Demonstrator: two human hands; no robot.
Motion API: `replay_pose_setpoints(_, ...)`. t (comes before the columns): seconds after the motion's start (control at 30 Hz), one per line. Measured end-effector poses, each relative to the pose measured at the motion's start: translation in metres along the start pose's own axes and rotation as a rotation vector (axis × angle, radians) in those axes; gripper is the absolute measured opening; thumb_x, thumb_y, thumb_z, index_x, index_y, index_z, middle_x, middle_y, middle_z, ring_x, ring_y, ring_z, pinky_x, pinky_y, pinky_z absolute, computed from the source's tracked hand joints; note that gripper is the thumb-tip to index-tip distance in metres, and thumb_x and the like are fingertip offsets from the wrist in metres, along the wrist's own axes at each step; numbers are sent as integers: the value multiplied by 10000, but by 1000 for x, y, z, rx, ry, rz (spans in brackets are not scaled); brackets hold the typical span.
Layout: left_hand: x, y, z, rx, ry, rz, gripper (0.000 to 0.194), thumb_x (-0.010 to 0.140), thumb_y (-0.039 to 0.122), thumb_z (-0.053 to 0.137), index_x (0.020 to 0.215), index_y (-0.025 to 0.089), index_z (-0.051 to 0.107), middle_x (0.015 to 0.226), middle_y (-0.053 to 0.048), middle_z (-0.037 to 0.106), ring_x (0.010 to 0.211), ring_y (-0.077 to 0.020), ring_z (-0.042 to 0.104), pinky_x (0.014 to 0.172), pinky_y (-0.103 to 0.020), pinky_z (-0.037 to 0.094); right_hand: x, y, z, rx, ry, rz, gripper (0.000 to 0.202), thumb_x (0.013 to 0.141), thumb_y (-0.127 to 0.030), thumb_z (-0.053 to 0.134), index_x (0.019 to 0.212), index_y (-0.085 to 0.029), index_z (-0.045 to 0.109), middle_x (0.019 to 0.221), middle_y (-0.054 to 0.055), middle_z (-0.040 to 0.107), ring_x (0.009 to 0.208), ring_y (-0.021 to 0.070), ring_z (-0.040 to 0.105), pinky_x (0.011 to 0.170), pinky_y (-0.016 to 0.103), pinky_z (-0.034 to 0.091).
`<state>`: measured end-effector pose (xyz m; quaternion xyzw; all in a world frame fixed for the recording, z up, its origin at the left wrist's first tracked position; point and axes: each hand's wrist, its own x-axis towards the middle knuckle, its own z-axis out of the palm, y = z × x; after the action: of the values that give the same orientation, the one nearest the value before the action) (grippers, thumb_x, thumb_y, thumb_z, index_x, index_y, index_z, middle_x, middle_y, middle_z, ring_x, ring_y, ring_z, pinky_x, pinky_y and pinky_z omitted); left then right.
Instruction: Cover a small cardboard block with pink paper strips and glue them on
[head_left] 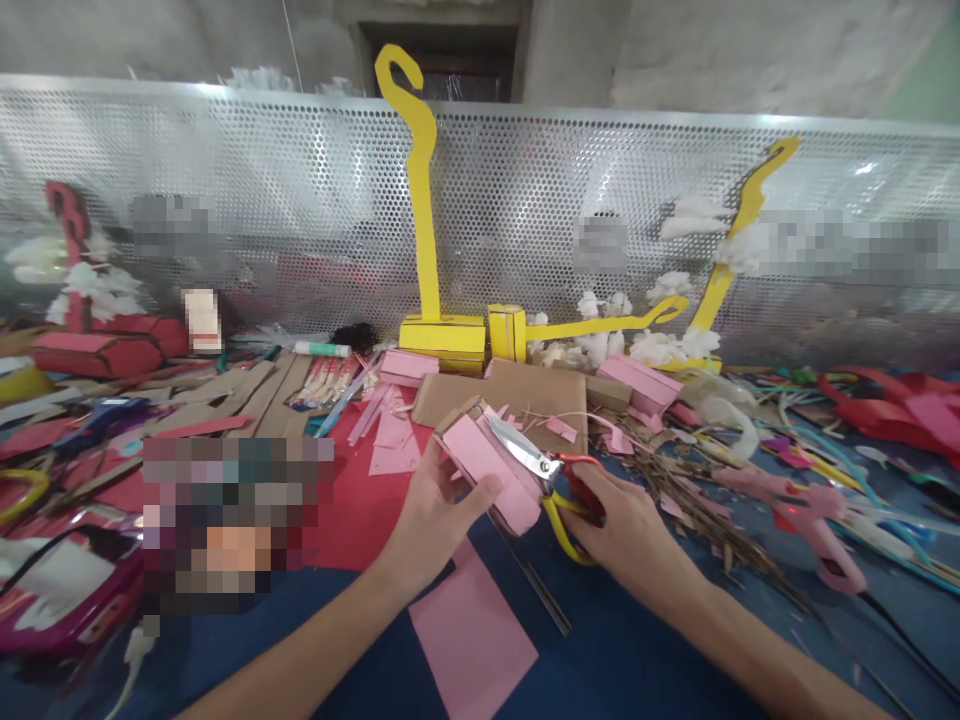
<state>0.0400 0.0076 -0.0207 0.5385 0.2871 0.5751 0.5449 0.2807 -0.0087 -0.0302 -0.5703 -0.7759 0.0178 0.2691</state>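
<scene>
My left hand (442,500) grips a small cardboard box covered in pink paper (487,465), tilted, with its thumb pressed on the near face. In my right hand (611,510) are scissors (555,500) with one red and one yellow handle. Their metal blades lie against the upper right side of the pink box; whether they are cutting it I cannot tell. Below the hands rests a flat pink paper sheet (476,640) on the blue surface. A thin dark rod (547,598) lies partly under the box.
Yellow hook-topped cardboard shapes (424,200) stand before a perforated metal panel (315,200). At right are a pink glue gun (810,510) and brown scrap strips (720,520). Red paper (352,510), cardboard pieces (517,390) and a red cardboard model (101,350) lie leftward and behind.
</scene>
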Motion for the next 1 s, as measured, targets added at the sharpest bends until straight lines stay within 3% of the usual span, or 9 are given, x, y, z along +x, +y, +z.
replay_pose_setpoints(0.23, 1, -3, -3, -6, -11, -11, 718, 849, 314, 791, 1467, 288, 428, 1456, -126, 579, 1333, -309, 564, 1058, -441, 522, 1, -2, -1, 4, -16, 30, 100, 892, -245, 593, 991, -236, 579, 818, 23, 665, 702, 215, 625, 635, 309, 461)
replay_pose_setpoints(0.43, 2, -4, -4, 4, -18, -13, 774, 839, 312, 801, 1495, 266, 393, 1450, -141, 582, 1343, -317, 553, 1057, -450, 523, 5, -7, -6, 55, 18, 23, 302, 907, -272, 584, 1204, -231, 543, 1192, 103, 655, 977, 265, 687, 770, 349, 533)
replay_pose_setpoints(0.53, 2, -4, -3, 23, -23, -17, 793, 837, 315, 802, 1507, 265, 380, 1451, -146, 580, 1328, -320, 566, 1053, -459, 525, 4, -9, -6, 35, 16, 28, 385, 888, -294, 614, 1255, -229, 517, 1280, 130, 624, 1042, 297, 684, 790, 371, 546)
replay_pose_setpoints(0.73, 1, -4, -3, 35, -40, -28, 773, 856, 308, 786, 1511, 277, 376, 1429, -133, 603, 1293, -302, 596, 1060, -462, 518, 2, -8, -6, 41, -15, 25, 333, 905, -310, 607, 1220, -229, 532, 1177, 107, 664, 974, 285, 690, 793, 378, 533)
replay_pose_setpoints(1.0, 0, -6, -4, 8, -53, -24, 802, 862, 307, 783, 1537, 293, 349, 1452, -131, 584, 1327, -313, 567, 1091, -486, 491, 2, 0, -1, 5, -54, 41, 213, 908, -301, 622, 1097, -220, 568, 890, 44, 675, 803, 250, 658, 692, 336, 474)
